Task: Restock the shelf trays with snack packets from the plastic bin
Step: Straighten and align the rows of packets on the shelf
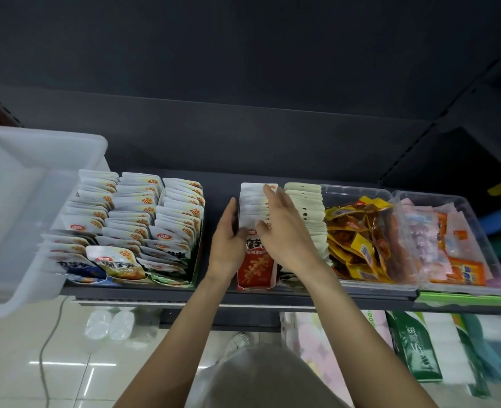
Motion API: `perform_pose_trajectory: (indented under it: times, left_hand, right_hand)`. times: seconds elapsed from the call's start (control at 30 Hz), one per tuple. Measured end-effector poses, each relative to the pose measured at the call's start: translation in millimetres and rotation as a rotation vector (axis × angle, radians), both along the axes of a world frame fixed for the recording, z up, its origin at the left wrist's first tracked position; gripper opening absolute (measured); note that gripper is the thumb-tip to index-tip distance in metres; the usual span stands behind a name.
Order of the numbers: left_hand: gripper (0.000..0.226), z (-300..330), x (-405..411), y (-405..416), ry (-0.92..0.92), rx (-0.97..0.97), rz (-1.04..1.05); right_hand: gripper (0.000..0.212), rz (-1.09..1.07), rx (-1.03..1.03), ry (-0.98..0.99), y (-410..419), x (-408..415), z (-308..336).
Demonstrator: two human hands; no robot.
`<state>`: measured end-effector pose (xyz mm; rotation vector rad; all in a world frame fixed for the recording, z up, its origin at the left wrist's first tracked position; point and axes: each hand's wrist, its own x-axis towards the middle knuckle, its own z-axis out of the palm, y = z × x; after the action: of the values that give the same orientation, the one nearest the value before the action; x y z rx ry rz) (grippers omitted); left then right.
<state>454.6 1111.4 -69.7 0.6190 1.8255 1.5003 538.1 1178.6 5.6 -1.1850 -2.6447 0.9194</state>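
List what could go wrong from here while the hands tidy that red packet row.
1. The plastic bin juts past the shelf edge at the left and may tip off.
2. The right hand pressing the red packets could knock over the cream packets alongside.
3. The left hand could nudge the tray crooked.

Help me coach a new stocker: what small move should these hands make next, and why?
Probably press the red packets back and square. The left hand braces the row's side, the right hand lies on top, and the tops look uneven.
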Motion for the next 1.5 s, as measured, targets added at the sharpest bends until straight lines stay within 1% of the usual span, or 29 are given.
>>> perform_pose_trajectory:
  times: [0.03,0.07,0.13,0.17,0.2,0.23,0.27,0.33,0.4,0.47,0.53,0.6,0.67,0.73,0.8,0.87,0.93,1.07,1.13,1.27,1.4,1.5]
  left_hand:
    - [0.059,10.8,1.7,-5.8,0.078,0.011,-0.014]
    - [0.059,23.7,3.2,-14.4,0.208,0.012,-0.036]
    - [0.051,46.4,3.8,-35.9,0.589,-0.012,-0.075]
    - [0.044,56.5,2.7,-46.9,0.767,-0.026,-0.081]
    - [0.038,64.2,-0.3,-58.5,0.894,-0.040,-0.069]
    - [0.035,71.1,-4.4,-69.9,0.968,-0.052,-0.041]
    - [0.033,74.5,-10.3,-81.2,1.001,-0.070,-0.002]
    - [0.031,77.7,-27.9,-102.4,1.031,-0.121,0.051]
    - [0.031,79.0,-48.7,-119.4,1.052,-0.168,0.057]
    - [0.030,80.7,-71.4,-125.6,1.095,-0.178,0.046]
    - [0.025,82.0,-95.8,-120.3,1.118,-0.210,0.009]
    - [0.021,79.9,-119.5,-106.6,1.143,-0.273,-0.077]
    - [0.022,74.4,-140.2,-88.8,1.199,-0.334,-0.213]
    - [0.026,69.3,-155.3,-70.4,1.256,-0.404,-0.357]
    - [0.033,65.5,-165.9,-55.7,1.310,-0.469,-0.502]
    - [0.037,61.7,-174.9,-46.2,1.371,-0.492,-0.603]
    - [0.039,59.0,-184.3,-39.9,1.420,-0.478,-0.673]
    - [0.040,63.0,-199.5,-28.7,1.405,-0.433,-0.795]
    - [0.038,65.9,-201.2,-25.7,1.415,-0.426,-0.850]
    - [0.030,65.2,-202.8,-25.9,1.461,-0.366,-0.881]
    - [0.029,63.5,-201.5,-27.9,1.495,-0.346,-0.877]
    - [0.029,62.1,-200.2,-28.9,1.472,-0.339,-0.855]
  right_hand:
    - [0.059,0.019,0.060,0.045,-0.1,2.6,4.5]
    - [0.053,0.053,0.125,0.091,0.0,4.3,8.9]
    - [0.041,0.121,0.216,0.155,1.2,4.4,15.0]
    - [0.037,0.146,0.224,0.178,2.4,2.8,15.7]
    - [0.035,0.167,0.207,0.204,2.7,0.2,15.6]
    - [0.034,0.189,0.175,0.229,1.6,-3.0,14.1]
    - [0.034,0.209,0.139,0.251,-1.3,-6.5,12.4]
    - [0.035,0.250,0.077,0.278,-9.2,-14.1,7.8]
    - [0.035,0.291,0.036,0.303,-15.6,-22.8,2.8]
    - [0.035,0.311,0.042,0.323,-15.2,-34.4,-0.9]
    - [0.037,0.309,0.091,0.304,-9.8,-49.4,-4.1]
    - [0.041,0.308,0.141,0.230,-3.7,-66.0,-6.0]
    - [0.048,0.324,0.171,0.122,2.9,-82.5,-8.2]
    - [0.057,0.352,0.180,-0.002,9.4,-96.8,-10.3]
    - [0.058,0.363,0.161,-0.052,13.0,-106.7,-12.9]
    - [0.051,0.346,0.157,-0.040,14.1,-113.7,-14.2]
    - [0.039,0.313,0.198,-0.022,11.6,-119.0,-14.3]
    - [0.018,0.233,0.359,-0.027,-0.8,-128.7,-18.5]
    - [0.015,0.208,0.423,-0.089,-7.0,-133.5,-20.5]
    - [0.020,0.216,0.481,-0.198,-14.2,-135.0,-17.6]
    - [0.017,0.245,0.452,-0.188,-11.3,-130.4,-11.0]
    - [0.014,0.276,0.429,-0.184,-8.3,-130.6,-7.3]
